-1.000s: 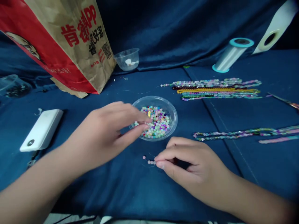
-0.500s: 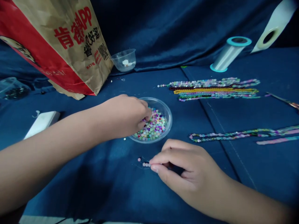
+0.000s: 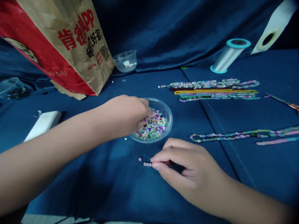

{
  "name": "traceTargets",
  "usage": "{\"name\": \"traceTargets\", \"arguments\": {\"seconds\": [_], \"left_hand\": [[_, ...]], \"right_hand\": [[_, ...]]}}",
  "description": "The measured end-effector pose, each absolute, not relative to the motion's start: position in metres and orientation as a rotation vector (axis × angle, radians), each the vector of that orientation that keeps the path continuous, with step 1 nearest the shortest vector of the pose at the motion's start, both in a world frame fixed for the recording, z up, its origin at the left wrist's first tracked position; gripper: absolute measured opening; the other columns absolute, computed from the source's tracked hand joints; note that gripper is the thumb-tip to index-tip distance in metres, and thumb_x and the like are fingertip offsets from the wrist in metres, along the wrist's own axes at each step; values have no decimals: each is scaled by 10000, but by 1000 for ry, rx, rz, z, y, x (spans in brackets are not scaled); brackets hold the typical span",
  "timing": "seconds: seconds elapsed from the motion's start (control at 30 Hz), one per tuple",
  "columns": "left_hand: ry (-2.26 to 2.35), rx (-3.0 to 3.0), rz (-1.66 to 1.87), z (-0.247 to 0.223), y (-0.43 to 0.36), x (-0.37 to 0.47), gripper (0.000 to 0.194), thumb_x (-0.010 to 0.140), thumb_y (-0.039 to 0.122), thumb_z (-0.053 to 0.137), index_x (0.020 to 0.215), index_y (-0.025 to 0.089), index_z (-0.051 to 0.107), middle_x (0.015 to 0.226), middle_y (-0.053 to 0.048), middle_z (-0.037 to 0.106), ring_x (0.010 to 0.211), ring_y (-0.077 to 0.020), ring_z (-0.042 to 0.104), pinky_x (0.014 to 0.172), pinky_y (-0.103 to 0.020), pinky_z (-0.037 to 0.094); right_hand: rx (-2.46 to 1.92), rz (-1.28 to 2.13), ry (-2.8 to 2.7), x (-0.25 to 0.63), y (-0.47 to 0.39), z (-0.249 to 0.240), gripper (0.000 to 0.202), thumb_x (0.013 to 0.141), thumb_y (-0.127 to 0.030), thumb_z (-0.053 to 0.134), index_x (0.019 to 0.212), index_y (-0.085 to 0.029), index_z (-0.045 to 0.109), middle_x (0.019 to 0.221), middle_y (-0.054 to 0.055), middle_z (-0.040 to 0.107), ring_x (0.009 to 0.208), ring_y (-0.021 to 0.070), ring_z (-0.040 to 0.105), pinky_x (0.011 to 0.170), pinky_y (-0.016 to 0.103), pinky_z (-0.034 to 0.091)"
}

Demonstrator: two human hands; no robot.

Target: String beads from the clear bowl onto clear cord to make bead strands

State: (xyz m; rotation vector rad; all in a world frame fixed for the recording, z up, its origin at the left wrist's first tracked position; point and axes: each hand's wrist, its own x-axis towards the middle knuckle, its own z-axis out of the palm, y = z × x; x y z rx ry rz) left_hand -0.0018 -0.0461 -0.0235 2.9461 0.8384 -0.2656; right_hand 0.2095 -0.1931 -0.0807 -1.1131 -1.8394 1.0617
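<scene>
My left hand [image 3: 127,115] reaches over the rim of a clear round bowl [image 3: 171,123], its curled fingertips down among the loose multicoloured beads [image 3: 155,127]. What those fingers pinch, if anything, is hidden. To the lower right, my right hand [image 3: 184,168] is closed, thumb against forefinger, on a thin clear thread carrying several pale pink beads [image 3: 147,164]. Those beads stick out to the left of the fingertips, and one more pink bead [image 3: 140,159] sits a little apart near the thread's loop.
Finished bead strands [image 3: 215,90] lie at the back right, another strand [image 3: 224,136] nearer. Behind them stand a thread spool [image 3: 230,56] and a white roll [image 3: 268,37]. Scissors [image 3: 291,105] lie far right; a paper bag [image 3: 77,53], small tub [image 3: 126,62] and white box [image 3: 43,124] are left.
Both hands hold nearly the same places. The whole view has shifted very slightly; my left fingers remain among the beads and my right hand keeps its pinch on the thread.
</scene>
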Motion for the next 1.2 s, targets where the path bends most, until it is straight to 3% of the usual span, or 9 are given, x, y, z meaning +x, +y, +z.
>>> {"name": "traceTargets", "arguments": {"seconds": [0.13,0.37,0.6,0.83,1.1,1.2], "left_hand": [[869,2836,11,-23,-58,-16,130,1053,261,662,1071,205,778,1137,-57,775,1003,-229,748,853,-305,524],[914,2765,252,-26,-76,-30,135,1057,222,658,1135,205,767,1079,-26,817,1016,-218,774,874,-299,536],[980,2507,674,-31,-106,-45,109,991,193,746,1093,232,752,1021,-7,778,712,-127,592,648,-254,499],[916,2062,838,-58,-137,-50,94,982,240,863,1068,212,843,956,-36,829,629,-87,608,596,-226,521],[957,1836,882,-69,-142,-54,115,960,226,885,1071,254,867,971,-41,858,755,-128,729,645,-221,557],[968,1801,858,-70,-144,-54,155,974,214,873,1106,294,864,1004,-14,866,758,-106,709,674,-204,557]], "right_hand": [[-1145,1066,-1832,210,-194,-80,219,1018,-149,684,968,-231,880,831,-22,736,714,89,674,648,228,484],[-1161,1031,-1851,209,-192,-82,219,1005,-118,691,948,-245,860,825,-24,744,718,101,689,651,237,496],[-1188,973,-1871,212,-192,-82,248,1003,-104,684,964,-279,856,854,-30,764,729,99,714,661,235,522],[-1193,968,-1903,211,-192,-79,226,1024,-142,690,976,-298,846,832,-50,755,708,81,700,633,222,506],[-1218,973,-1914,209,-192,-79,247,1031,-128,680,967,-287,858,842,-39,767,733,89,710,677,220,525],[-1210,971,-1906,209,-192,-79,232,1028,-135,692,962,-280,861,836,-38,762,725,89,699,665,223,513]]}}
